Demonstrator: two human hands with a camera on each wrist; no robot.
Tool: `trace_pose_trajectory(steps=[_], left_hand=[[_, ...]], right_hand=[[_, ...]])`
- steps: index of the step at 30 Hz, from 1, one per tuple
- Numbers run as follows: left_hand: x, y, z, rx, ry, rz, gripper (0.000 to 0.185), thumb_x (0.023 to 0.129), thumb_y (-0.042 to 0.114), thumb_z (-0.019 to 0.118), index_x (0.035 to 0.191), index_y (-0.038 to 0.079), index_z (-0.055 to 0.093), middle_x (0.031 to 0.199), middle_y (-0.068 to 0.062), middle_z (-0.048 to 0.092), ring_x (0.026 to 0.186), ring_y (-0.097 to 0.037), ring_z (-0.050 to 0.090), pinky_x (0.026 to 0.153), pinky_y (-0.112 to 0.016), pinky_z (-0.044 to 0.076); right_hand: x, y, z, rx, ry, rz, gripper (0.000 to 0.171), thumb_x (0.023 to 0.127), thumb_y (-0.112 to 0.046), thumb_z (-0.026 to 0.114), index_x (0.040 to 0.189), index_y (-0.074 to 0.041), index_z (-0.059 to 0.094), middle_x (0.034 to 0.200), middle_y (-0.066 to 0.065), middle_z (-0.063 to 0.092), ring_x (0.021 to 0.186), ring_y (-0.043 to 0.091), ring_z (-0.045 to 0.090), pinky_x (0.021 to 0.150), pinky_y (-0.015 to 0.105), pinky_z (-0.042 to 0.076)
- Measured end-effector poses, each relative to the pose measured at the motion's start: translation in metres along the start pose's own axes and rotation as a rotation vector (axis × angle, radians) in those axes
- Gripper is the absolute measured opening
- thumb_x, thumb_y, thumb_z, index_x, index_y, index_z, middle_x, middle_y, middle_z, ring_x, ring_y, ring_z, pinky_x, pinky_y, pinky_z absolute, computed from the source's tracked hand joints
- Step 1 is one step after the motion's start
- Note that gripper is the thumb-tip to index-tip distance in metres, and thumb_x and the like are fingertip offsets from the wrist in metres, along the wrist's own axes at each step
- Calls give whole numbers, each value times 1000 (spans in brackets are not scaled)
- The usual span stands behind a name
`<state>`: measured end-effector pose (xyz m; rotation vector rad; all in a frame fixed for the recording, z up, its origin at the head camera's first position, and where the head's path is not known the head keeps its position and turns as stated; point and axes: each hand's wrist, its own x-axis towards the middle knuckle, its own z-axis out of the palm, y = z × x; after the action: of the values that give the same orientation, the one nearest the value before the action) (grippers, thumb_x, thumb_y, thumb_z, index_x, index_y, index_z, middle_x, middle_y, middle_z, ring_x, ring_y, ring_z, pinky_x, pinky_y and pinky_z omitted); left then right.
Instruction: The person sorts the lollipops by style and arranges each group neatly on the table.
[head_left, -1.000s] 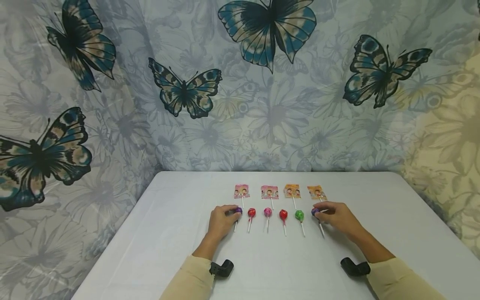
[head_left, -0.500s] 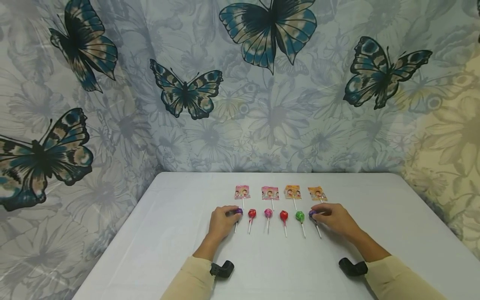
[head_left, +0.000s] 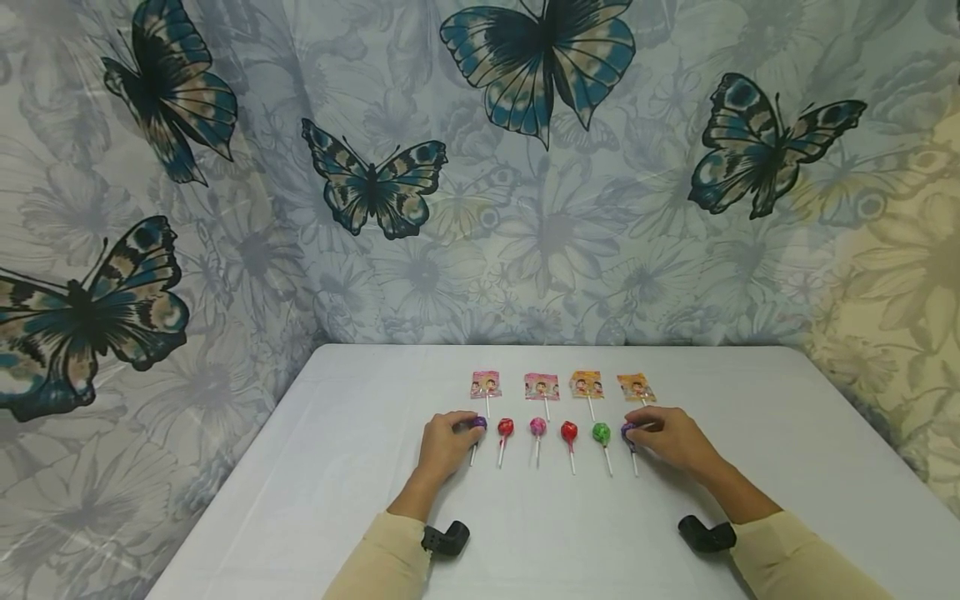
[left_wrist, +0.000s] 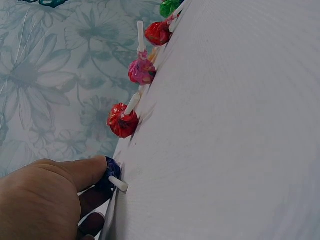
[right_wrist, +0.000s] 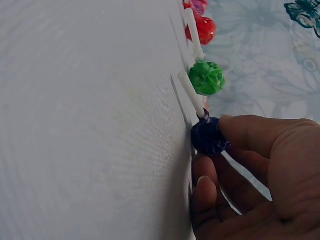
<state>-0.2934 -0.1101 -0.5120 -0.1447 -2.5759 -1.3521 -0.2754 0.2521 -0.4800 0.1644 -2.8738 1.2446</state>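
Note:
My left hand (head_left: 444,443) pinches the round head of a purple lollipop (left_wrist: 113,170) at the left end of the front row, its white stick pointing toward me. At the right end, my right hand (head_left: 671,433) grips another purple lollipop (right_wrist: 210,136) between thumb and fingers. Between the hands lie a red lollipop (head_left: 506,427), a pink lollipop (head_left: 537,427), a second red lollipop (head_left: 569,431) and a green lollipop (head_left: 602,433), sticks toward me. In the right wrist view the green one (right_wrist: 206,77) lies just beyond the held purple one.
Behind them is a row of flat-wrapped lollipops: two in pink wrappers (head_left: 486,384) and two in orange wrappers (head_left: 587,385). All lie on a white table (head_left: 360,400). A butterfly-patterned wall covering (head_left: 547,250) stands behind the table.
My right hand has shifted slightly left with its purple lollipop, bringing it nearer the green one and turning its stick straighter. My left hand stays at its lollipop.

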Motion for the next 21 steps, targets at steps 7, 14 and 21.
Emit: trace_pose_trajectory(steps=[7,14,21], left_hand=[[1,-1,1,0,3,5,25,82,16,77,106,10,74,110,-10,66,109,-31,58,94,-47,43],[-1,0,1,9,8,-11,25,82,17,78,106,11,75,107,-8,65,105,-30,57,92,-48,44],[-1,1,1,4,4,-13,26,82,16,77,107,10,74,109,-10,65,108,-32,57,94,-48,43]], right_hand=[[-1,-1,-1,-11,8,-19,25,86,-8,71,109,1,68,104,14,68,91,31,63,73,42,51],[0,-2,-2,-28,16,-53,22,86,-5,70,107,1,70,103,15,69,90,32,65,74,45,52],[-1,-3,-2,-33,4,-50,25,86,-6,70,110,1,69,106,16,68,94,34,64,77,46,51]])
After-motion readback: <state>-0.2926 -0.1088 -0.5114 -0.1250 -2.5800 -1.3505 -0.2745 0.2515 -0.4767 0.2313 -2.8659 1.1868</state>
